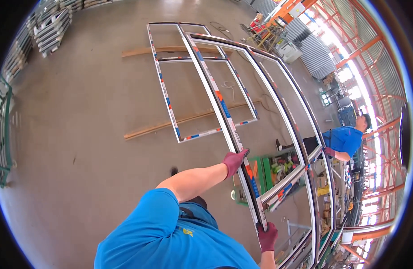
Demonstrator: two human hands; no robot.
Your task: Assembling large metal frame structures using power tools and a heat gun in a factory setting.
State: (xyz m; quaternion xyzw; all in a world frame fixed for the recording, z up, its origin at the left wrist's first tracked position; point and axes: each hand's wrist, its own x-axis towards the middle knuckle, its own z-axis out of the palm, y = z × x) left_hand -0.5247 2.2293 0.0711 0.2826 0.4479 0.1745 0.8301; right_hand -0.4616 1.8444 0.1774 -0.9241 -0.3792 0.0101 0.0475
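Observation:
My left hand [236, 162], in a maroon glove, is closed around the near side of a large white window frame [220, 101] with dark edges and patterned protective tape. Nearer to me, my right hand [268, 236], gloved alike, grips the same side close to its lower end. The frame is raised off the floor and stretches away ahead of me and to the right. On its far side stands a co-worker [343, 141] in a blue shirt, whose gloved hand [329, 152] is at the frame.
Ahead, a smaller taped frame [166, 97] lies across wooden beams [148, 129] on the floor. A green cart [267, 172] with tools shows through the held frame. Cables [220, 29] trail on the floor. Stacked profiles [54, 33] and a green rack [7, 130] stand left.

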